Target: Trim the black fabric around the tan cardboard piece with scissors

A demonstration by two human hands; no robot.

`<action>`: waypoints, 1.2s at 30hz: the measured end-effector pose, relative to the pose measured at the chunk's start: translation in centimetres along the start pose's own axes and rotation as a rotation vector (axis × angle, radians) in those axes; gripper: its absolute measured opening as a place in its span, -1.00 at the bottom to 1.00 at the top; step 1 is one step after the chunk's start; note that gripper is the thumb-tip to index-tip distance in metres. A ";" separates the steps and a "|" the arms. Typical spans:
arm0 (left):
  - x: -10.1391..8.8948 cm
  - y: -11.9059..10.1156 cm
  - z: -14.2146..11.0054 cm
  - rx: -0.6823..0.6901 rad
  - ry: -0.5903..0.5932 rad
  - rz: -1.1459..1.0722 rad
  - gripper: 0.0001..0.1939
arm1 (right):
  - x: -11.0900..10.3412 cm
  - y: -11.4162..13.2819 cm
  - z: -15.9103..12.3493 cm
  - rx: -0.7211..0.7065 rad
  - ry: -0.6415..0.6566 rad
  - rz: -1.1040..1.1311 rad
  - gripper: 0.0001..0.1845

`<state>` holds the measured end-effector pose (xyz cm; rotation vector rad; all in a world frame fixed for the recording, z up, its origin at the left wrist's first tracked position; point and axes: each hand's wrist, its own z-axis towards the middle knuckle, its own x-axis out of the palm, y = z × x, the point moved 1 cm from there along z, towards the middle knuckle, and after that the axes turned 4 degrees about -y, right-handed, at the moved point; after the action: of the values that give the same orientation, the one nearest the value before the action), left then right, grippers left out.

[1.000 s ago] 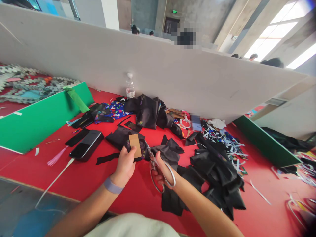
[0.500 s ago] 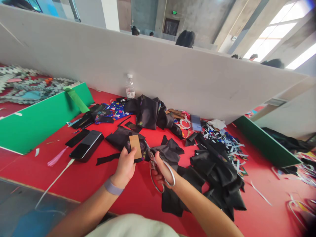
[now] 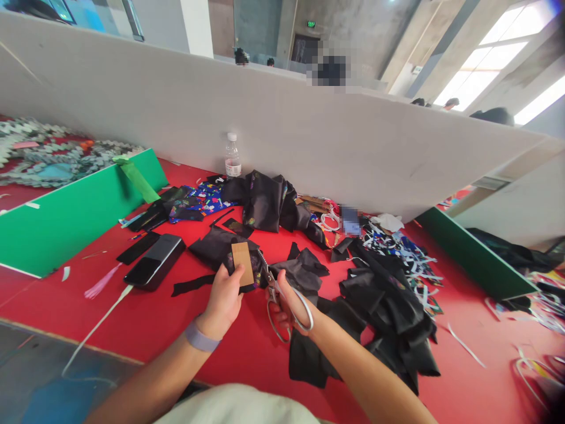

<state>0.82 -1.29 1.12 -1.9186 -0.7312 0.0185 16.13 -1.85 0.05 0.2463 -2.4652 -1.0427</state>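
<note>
My left hand is closed, pinching a tan cardboard piece against a piece of dark patterned fabric. The thumb lies on top of the cardboard. My right hand grips a pair of metal scissors by its loop handles. The scissor blades point away from me, right beside the right edge of the cardboard and fabric. Whether the blades bite into the fabric I cannot tell. More black fabric lies behind and left of my left hand. Black cut pieces lie just beyond the scissors.
A phone on a black block with a white cable sits left. Black fabric heaps and cut scraps spread right. A plastic bottle stands by the grey partition. Green dividers flank the red table.
The scissor handles have shifted slightly in my right hand, the lower loop moving a little left and up. My left hand and the cardboard stay almost still.
</note>
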 end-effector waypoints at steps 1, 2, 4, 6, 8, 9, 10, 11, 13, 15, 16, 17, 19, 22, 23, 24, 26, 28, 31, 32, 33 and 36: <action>0.0 0.0 0.0 -0.004 0.001 0.005 -0.64 | 0.0 0.0 0.0 -0.002 0.007 -0.009 -0.25; 0.0 0.0 0.0 -0.008 0.003 0.008 -0.64 | 0.0 0.0 0.1 0.000 0.015 -0.015 -0.24; 0.0 0.0 0.0 -0.016 0.007 0.011 -0.65 | -0.1 -0.1 0.2 -0.002 0.031 -0.012 -0.23; -0.1 0.0 0.0 -0.025 0.006 0.016 -0.66 | -0.2 -0.2 0.4 -0.005 0.049 0.003 -0.21; -0.2 0.0 0.1 -0.031 0.004 0.026 -0.67 | -0.4 -0.3 0.5 -0.005 0.069 0.015 -0.21; -0.3 0.0 0.2 -0.035 0.003 0.032 -0.67 | -0.5 -0.3 0.5 -0.004 0.080 0.019 -0.21; -0.3 0.0 0.3 -0.041 0.001 0.036 -0.68 | -0.6 -0.3 0.5 -0.005 0.089 0.023 -0.21; -0.4 0.0 0.3 -0.051 0.002 0.038 -0.68 | -0.7 -0.3 0.5 -0.008 0.096 0.027 -0.21; -0.4 -0.3 0.3 -0.070 0.001 0.031 -0.68 | -0.9 -0.3 0.4 -0.005 0.105 0.030 -0.21; -0.4 -0.7 0.3 -0.088 0.008 0.018 -0.68 | -1.0 -0.2 0.2 0.004 0.113 0.031 -0.20; -0.3 -0.9 0.3 -0.095 0.015 0.014 -0.68 | -1.1 -0.2 0.1 0.007 0.116 0.030 -0.21; -0.3 -1.1 0.3 -0.102 0.023 0.014 -0.67 | -1.1 -0.1 0.0 0.010 0.119 0.029 -0.21; -0.4 -1.4 0.4 -0.119 0.046 0.020 -0.66 | -1.3 0.0 -0.2 0.016 0.120 0.023 -0.20; -0.6 -1.8 0.8 -0.157 0.071 0.042 -0.69 | -1.5 0.1 -0.4 0.018 0.135 0.015 -0.19; -0.6 -1.9 0.8 -0.169 0.073 0.050 -0.70 | -1.6 0.2 -0.4 0.019 0.141 0.014 -0.19; -0.7 -1.9 0.9 -0.176 0.074 0.055 -0.70 | -1.6 0.2 -0.5 0.019 0.144 0.014 -0.19; -0.6 -1.9 0.9 -0.174 0.072 0.057 -0.70 | -1.6 0.1 -0.5 0.018 0.139 0.023 -0.19; -0.4 -1.8 0.7 -0.158 0.073 0.046 -0.68 | -1.5 0.0 -0.5 0.011 0.125 0.044 -0.20; -0.1 -1.4 0.4 -0.131 0.082 0.024 -0.61 | -1.0 -0.2 -0.5 0.010 0.089 0.081 -0.21; -0.1 -1.2 0.4 -0.124 0.080 0.018 -0.59 | -0.8 -0.2 -0.5 0.014 0.076 0.088 -0.21; -0.1 -1.0 0.4 -0.119 0.075 0.015 -0.58 | -0.6 -0.3 -0.5 0.018 0.063 0.091 -0.21; -0.1 -0.7 0.4 -0.115 0.052 0.018 -0.59 | -0.2 -0.3 -0.5 0.033 0.040 0.093 -0.22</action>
<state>0.24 -0.86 1.47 -2.0271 -0.6934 -0.0632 16.56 -2.28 0.04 0.1592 -2.4348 -0.9505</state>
